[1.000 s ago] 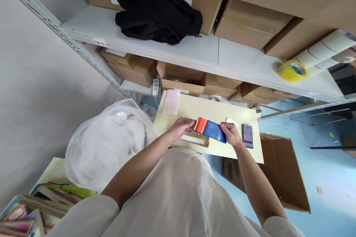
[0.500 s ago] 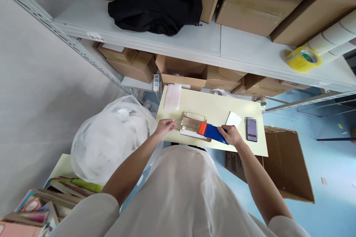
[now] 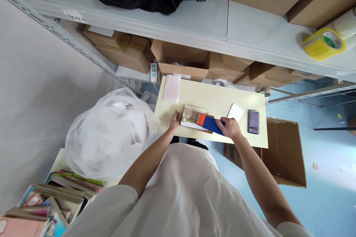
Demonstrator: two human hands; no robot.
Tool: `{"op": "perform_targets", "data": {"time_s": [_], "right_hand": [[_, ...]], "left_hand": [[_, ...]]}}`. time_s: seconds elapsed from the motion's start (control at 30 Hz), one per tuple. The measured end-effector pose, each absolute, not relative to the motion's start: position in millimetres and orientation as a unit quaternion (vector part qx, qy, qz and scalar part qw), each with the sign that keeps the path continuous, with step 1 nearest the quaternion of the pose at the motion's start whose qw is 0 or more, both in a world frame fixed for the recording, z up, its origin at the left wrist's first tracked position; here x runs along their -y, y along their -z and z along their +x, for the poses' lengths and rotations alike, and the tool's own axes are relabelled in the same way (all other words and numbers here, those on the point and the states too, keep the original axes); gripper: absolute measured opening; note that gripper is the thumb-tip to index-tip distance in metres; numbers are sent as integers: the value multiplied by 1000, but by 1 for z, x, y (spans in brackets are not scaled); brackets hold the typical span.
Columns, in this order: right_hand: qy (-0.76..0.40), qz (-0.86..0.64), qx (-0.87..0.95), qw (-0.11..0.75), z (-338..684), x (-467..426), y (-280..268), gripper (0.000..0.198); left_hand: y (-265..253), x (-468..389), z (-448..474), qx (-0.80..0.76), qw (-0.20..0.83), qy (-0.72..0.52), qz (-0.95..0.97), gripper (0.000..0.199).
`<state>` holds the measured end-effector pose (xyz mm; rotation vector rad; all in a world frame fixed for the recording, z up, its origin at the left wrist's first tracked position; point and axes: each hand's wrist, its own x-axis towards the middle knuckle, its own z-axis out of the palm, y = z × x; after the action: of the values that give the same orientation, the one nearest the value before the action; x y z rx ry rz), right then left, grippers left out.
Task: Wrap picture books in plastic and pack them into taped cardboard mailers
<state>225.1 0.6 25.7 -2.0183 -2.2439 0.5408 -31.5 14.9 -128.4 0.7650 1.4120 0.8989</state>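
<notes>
Our left hand (image 3: 175, 121) has moved in to the left end of the package (image 3: 191, 114) on the table (image 3: 219, 98), grip unclear, while our right hand (image 3: 230, 127) clasps the dispenser (image 3: 211, 123) over it, where an uneven pull could slide the package.

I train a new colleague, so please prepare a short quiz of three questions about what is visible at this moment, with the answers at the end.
1. Fill in: The left hand is at the left end of the small package, while the ____ hand grips the blue-and-orange tape dispenser.

2. True or false: The yellow tape roll rests on the shelf.

3. Choose, from the person's view: The pale pink sheet lies at which part of the table?
A) near right corner
B) middle
C) far left corner

Key: 1. right; 2. true; 3. C
</notes>
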Motion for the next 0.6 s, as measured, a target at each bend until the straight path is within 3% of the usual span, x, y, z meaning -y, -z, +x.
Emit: {"op": "perform_targets", "data": {"time_s": [0.17, 0.3, 0.37, 0.6], "right_hand": [[-184, -657, 730, 45, 226, -1, -26, 51], [-200, -653, 729, 48, 231, -4, -26, 49], [-212, -650, 728, 51, 234, -5, -25, 48], [-257, -634, 728, 44, 241, -8, -30, 49]], "left_hand": [[107, -16, -54, -604, 587, -354, 407, 66], [67, -24, -69, -443, 400, -202, 776, 102], [52, -32, -60, -375, 319, -122, 862, 120], [52, -49, -26, -384, 223, 21, 896, 115]]}}
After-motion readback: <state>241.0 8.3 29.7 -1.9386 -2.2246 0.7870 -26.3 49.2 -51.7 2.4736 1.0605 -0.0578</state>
